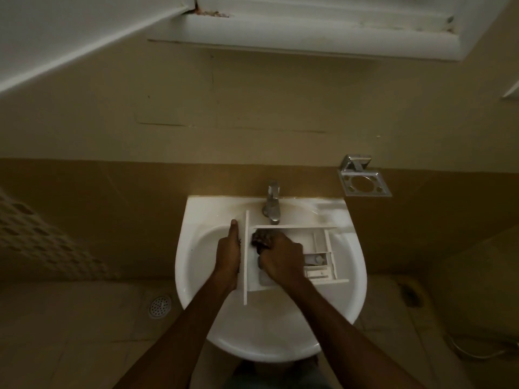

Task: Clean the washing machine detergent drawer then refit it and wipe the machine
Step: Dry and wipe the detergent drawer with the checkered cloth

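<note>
- The white sink (196, 279) fills the middle of my feed, mounted on a tan tiled wall.
- The detergent drawer (317, 242) lies across the top of the basin. Its front panel stands on edge at the 9 o'clock end and its small compartments are at the 3 o'clock end.
- My left hand (229, 256) grips the outer face of the front panel. The thumb lies straight along it, pointing to 12 o'clock, and I cannot see the other fingers.
- My right hand (280, 259) is inside the drawer just behind the panel, its fingers curled tight round a dark scrubbing wad (261, 238) that touches the drawer's wall.
- A chrome tap (271, 204) stands at the basin's 12 o'clock, its spout just above the drawer's far wall.
- A chrome tumbler holder (364, 182) hangs on the wall at 2 o'clock from the sink.
- A round floor drain (160, 306) sits at 8 o'clock.
</note>
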